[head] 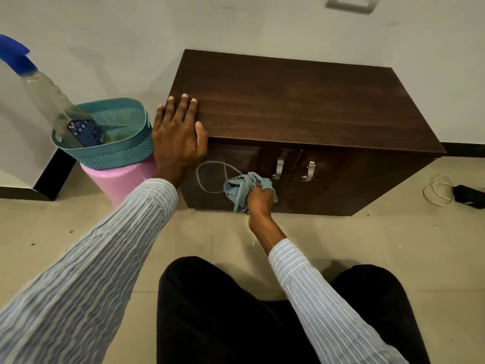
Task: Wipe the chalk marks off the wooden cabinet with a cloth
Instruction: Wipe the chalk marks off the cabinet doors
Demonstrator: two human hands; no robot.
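While the left hand [178,132] lies flat with fingers spread on the front left corner of the dark brown wooden cabinet [301,101], the right hand [258,199] grips a bunched pale blue cloth [240,189] against the cabinet's left door, just left of the two metal door handles [279,168]. A white chalk loop [214,177] sits on that door, touching the cloth's left edge and not yet wiped away. The cloth looks soft, light and limp, so holding it wadded in the palm, as now, should give a firm pad to press with; loose ends hang below the fist (they may trail over the door). Chalk should lift easily from the smooth veneer. Left of the cabinet, a clear spray bottle with a blue trigger [52,101] leans in a teal perforated plastic basket [118,137] atop a pink plastic stool [120,179]. Its dark label is too blurred to read, and no other writing shows.
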